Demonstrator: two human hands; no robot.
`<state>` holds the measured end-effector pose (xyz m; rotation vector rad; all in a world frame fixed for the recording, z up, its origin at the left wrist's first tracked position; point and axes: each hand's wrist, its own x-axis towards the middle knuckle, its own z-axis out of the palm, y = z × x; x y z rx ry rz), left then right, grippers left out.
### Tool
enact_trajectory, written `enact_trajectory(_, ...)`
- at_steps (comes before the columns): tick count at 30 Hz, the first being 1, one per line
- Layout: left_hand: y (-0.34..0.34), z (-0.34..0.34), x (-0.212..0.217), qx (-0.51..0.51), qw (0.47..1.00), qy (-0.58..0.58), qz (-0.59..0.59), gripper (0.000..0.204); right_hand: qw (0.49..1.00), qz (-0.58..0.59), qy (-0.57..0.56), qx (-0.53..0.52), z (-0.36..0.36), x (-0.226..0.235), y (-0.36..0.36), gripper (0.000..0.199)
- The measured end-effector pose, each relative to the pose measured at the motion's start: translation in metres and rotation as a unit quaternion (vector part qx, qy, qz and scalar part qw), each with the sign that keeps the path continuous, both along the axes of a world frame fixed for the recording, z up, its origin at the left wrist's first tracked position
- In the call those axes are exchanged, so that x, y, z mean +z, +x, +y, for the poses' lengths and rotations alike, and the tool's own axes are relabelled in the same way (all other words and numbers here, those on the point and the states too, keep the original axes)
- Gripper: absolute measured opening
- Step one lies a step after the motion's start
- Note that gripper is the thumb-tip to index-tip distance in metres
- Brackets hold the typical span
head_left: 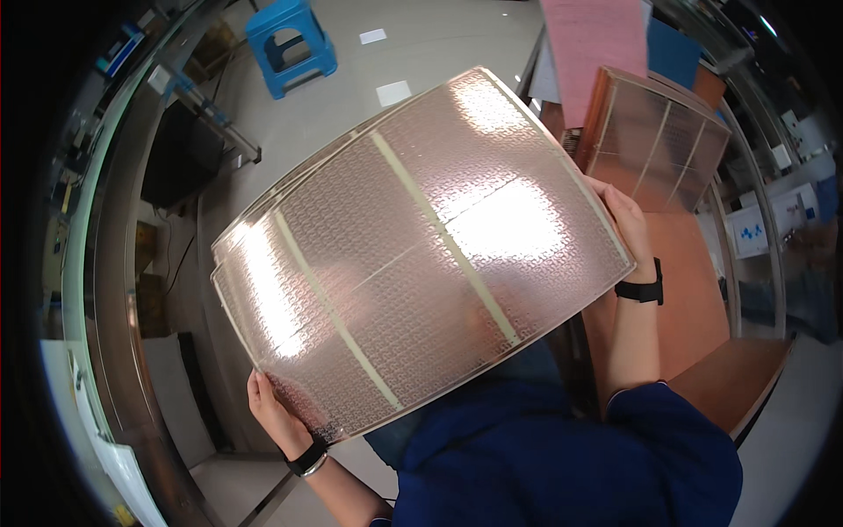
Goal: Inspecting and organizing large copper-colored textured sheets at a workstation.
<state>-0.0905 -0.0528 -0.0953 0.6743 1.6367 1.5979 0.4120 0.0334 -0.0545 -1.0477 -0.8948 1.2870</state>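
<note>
A large, shiny copper-coloured circuit board panel (351,220) is held up in front of me, tilted, with pale strips across it and a fine repeated pattern. Its far and left edges look doubled, as if more than one panel lies together. My left hand (277,413) grips its near left corner, the fingers partly hidden behind it. At the right edge, my right hand (625,220) is closed around the border, with fingertips out of sight beneath. Bright glare covers parts of the surface.
On the right, a stack of similar copper panels (659,136) leans on a brown board surface (676,272). Pink sheets (597,53) stand behind it. A blue plastic stool (290,44) is on the floor at the far left, and a metal-edged bench (114,351) runs along the left.
</note>
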Motion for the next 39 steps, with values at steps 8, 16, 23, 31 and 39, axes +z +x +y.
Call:
enact_trajectory(8,-0.006,0.0,-0.004,-0.006,0.999,-0.023,0.044,0.024,0.999,0.04,0.009,0.009,-0.001,0.004,0.001,0.044)
enact_trajectory(16,0.0,-0.001,0.007,0.007,0.998,0.043,-0.039,0.022,0.998,0.044,0.042,0.011,-0.004,0.007,0.009,0.041)
enact_trajectory(23,-0.01,-0.014,0.02,0.039,0.988,0.109,-0.104,0.016,0.994,-0.081,0.061,0.044,-0.009,0.018,0.02,0.041)
enact_trajectory(31,-0.011,-0.016,0.034,0.074,0.988,0.107,-0.08,0.017,0.995,-0.049,0.081,0.041,-0.007,0.025,0.008,0.039)
enact_trajectory(39,-0.008,-0.015,0.036,0.072,0.992,0.084,-0.06,0.02,0.992,-0.075,0.088,0.058,-0.005,0.041,0.002,0.035)
